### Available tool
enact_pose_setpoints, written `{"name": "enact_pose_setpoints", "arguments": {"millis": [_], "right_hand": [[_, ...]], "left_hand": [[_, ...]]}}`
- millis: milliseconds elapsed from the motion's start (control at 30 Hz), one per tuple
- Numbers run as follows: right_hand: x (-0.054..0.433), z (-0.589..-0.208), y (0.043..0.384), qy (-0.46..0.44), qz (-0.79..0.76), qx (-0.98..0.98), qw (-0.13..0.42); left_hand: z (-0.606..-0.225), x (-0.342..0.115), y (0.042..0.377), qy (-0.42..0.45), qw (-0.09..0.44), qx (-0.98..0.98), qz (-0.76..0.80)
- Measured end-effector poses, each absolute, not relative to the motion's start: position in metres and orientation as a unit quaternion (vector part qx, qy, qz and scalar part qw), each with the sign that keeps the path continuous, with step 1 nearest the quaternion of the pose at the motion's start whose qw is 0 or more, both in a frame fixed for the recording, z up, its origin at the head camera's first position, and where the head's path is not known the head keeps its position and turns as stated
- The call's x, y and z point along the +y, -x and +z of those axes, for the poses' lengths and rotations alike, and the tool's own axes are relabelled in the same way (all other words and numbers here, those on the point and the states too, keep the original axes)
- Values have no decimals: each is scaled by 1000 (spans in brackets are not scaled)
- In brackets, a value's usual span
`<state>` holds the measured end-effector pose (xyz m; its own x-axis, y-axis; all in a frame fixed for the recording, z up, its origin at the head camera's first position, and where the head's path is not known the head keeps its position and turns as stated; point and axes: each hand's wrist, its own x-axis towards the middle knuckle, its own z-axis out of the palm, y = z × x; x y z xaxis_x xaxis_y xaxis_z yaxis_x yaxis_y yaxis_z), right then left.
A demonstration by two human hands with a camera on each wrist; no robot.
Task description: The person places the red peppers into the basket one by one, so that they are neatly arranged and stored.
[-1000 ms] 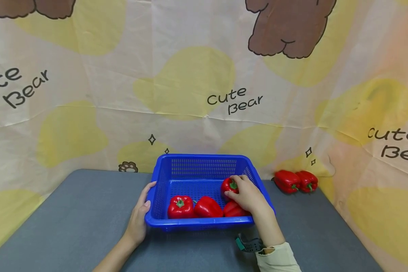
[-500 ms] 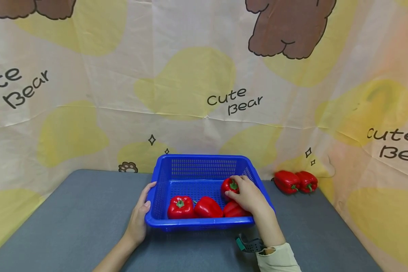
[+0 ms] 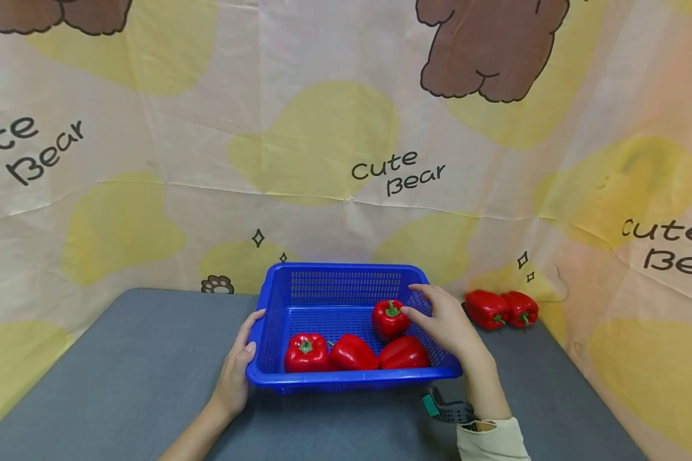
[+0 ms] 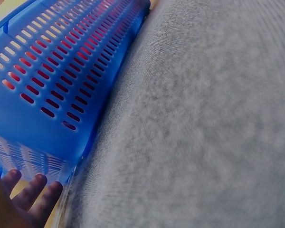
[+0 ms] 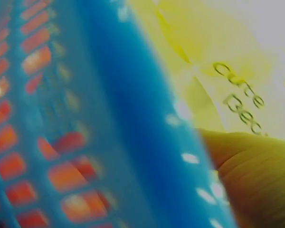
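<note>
A blue slotted plastic basket (image 3: 346, 378) stands on the table, seen in the head view. Three red bell peppers line its near side: left (image 3: 306, 353), middle (image 3: 353, 353) and right (image 3: 404, 353). Behind the right one sits another upright red bell pepper (image 3: 389, 320), its green stem up. My left hand (image 3: 234, 371) rests against the basket's left side; its fingers (image 4: 44, 202) lie extended along the wall in the left wrist view. My right hand (image 3: 446, 320) is over the right rim, thumb and fingers spread, with the thumb tip right at the upright pepper's edge.
Two more red bell peppers, one on the left (image 3: 487, 309) and one on the right (image 3: 521, 309), lie side by side at the table's back right. A printed cloth (image 3: 323, 141) hangs behind the grey table (image 3: 150, 371).
My right hand has let go of the upright bell pepper and drawn back to the right with its fingers spread. The pepper stays in the basket. The left hand has kept its place.
</note>
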<state>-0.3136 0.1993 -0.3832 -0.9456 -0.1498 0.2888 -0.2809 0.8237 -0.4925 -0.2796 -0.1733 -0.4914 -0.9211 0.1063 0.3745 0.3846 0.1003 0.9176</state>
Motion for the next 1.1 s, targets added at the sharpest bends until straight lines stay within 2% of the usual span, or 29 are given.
{"name": "enact_pose_setpoints", "arguments": {"millis": [367,733,867,1100], "right_hand": [[242,-407,324,-66,306,-896,316],[272,-450,336,34,316,-842,437],[281,-471,337,74,315,-830,454],[287,-487,340,125,336,-821,445]], "left_hand": [[-492,-174,280,165,109,-736,-648],[-491,-173,279,167,107,-735,-648],[-491,-173,280,169,108,-735,-648],[-492,-174,280,168,112,-736,-646]]}}
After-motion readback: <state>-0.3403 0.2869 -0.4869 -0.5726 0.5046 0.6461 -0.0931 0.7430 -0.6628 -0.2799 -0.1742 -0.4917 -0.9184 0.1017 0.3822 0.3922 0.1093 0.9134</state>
